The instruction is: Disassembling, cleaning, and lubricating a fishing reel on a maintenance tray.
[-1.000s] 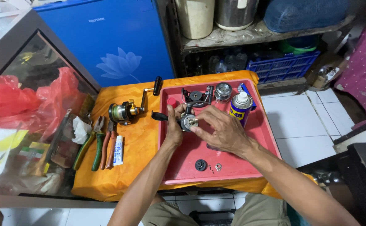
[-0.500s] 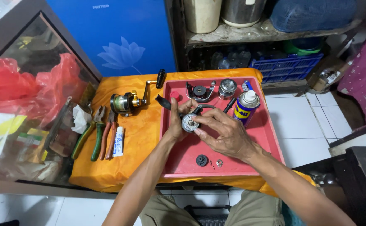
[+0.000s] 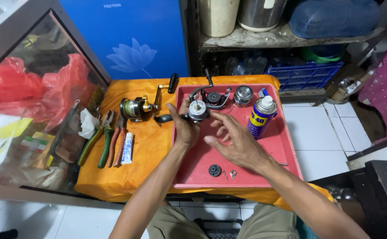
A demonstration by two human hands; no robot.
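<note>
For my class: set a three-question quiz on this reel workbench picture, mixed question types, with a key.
1. True or false: the left hand holds a reel part over the red tray.
2. Where does the spray can stand? A in the tray; B on the floor; C on the shelf.
3. Fill in: the pliers lie on the ______ cloth.

Key: 1 true; 2 A; 3 orange. The right hand is open beside the part.
</note>
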